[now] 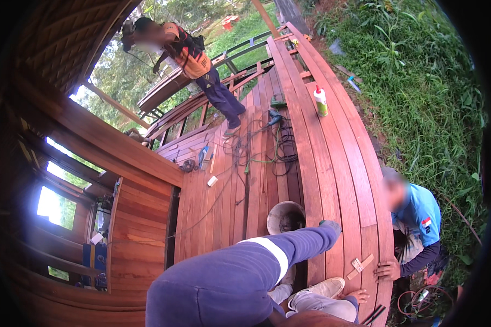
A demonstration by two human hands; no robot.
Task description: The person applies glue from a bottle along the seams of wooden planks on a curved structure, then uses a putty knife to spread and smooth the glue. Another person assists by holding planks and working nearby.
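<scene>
Neither of my hands can be told for certain. A navy trouser leg (218, 278) with a white band stretches across the lower middle, its dark foot (330, 226) on the deck boards. Below it are grey trousers and a beige shoe (321, 287). At the lower edge a bare hand (358, 296) rests on the boards; whose it is does not show. A small pale piece (357, 265) lies on a short wood strip (365, 267) near it. At the right, a co-worker in a blue shirt (424, 210) lays a hand (387, 270) on the outer board.
A bucket (278, 212) stands by a gap in the deck. Beyond lie tangled cables (286, 144), a teal power tool (275, 117) and a blue hand plane (204, 155). A white glue bottle (321, 102) stands on the boards. Another person (202, 65) stands at the far left; grass (419, 98) borders the right.
</scene>
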